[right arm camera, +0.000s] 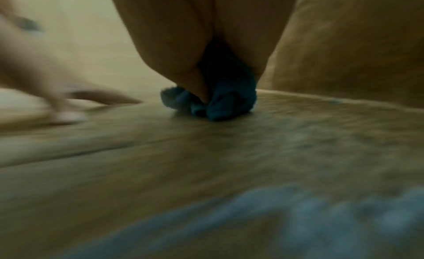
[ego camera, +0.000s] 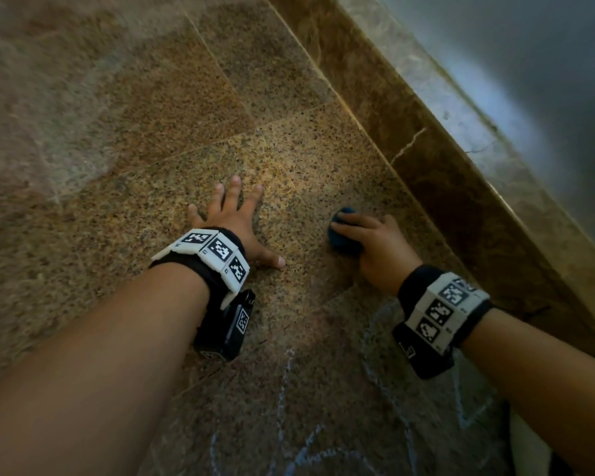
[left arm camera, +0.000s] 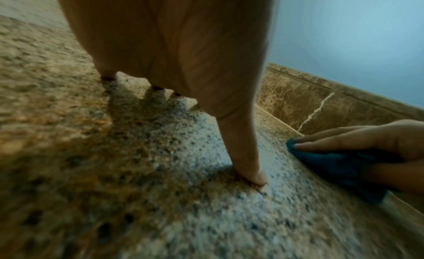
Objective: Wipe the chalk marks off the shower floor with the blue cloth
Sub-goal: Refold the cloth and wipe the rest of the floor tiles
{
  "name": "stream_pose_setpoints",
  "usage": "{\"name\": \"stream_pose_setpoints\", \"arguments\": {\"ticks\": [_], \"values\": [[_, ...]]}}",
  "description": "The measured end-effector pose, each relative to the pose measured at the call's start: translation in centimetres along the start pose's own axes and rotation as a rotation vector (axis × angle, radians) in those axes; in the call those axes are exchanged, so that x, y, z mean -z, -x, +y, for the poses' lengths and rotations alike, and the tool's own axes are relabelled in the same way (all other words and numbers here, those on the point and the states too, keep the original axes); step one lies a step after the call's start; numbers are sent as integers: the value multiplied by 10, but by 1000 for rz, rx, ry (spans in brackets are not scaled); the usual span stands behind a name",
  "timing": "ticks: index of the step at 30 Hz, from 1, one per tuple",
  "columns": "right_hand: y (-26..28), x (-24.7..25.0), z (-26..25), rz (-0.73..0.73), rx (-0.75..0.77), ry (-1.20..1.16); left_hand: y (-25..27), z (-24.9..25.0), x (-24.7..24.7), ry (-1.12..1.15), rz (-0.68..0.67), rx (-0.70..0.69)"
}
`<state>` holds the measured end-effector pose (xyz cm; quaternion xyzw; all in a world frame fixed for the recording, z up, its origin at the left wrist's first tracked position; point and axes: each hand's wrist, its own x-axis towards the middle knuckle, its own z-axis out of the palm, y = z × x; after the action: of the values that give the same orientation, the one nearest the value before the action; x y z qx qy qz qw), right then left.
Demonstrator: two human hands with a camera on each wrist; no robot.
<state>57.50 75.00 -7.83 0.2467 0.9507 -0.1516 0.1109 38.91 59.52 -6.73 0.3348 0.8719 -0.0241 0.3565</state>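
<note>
My right hand (ego camera: 368, 235) grips a bunched blue cloth (ego camera: 340, 237) and holds it down on the speckled brown shower floor (ego camera: 289, 156), close to the raised stone curb. From the left wrist the cloth (left arm camera: 330, 163) shows under the right hand's fingers (left arm camera: 332, 143); from the right wrist the cloth (right arm camera: 220, 99) bulges out below the palm. My left hand (ego camera: 234, 221) lies flat on the floor with fingers spread, about a hand's width left of the cloth. Pale blue chalk marks (ego camera: 285, 383) run over the floor nearer to me, below both wrists, and appear as a blurred patch (right arm camera: 321, 208).
A brown marbled curb (ego camera: 443, 159) runs diagonally along the right side, with a white crack line (ego camera: 409, 142) in it. A pale blue-grey wall (ego camera: 547, 80) rises beyond it. A whitish smear (ego camera: 49, 108) covers the floor at the left.
</note>
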Motion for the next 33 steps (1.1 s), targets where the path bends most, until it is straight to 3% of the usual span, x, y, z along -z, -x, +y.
{"name": "stream_pose_setpoints", "arguments": {"ticks": [2,5,8,11,15,18,21,27,30,33], "values": [[-12,3,28,95,-68,-33,0,0,0,3,6,-1],[-16,16,60,144,-319,-54,0,-1,0,6,11,-2],[-7,10,60,146,-385,-96,-1,0,-1,10,14,0],[8,4,36,139,-278,-155,0,0,-1,10,16,2],[23,6,20,4,-143,-3,0,0,-2,11,26,-1],[19,13,40,41,-240,93,0,0,-2,-7,25,6],[19,21,52,-15,-392,165,1,0,-1,-5,21,7],[18,18,48,5,-454,-26,2,0,-1,2,17,10],[26,14,39,128,-337,-200,2,1,-1,1,19,9],[31,5,24,126,-185,-241,2,1,-2,3,19,9]]}}
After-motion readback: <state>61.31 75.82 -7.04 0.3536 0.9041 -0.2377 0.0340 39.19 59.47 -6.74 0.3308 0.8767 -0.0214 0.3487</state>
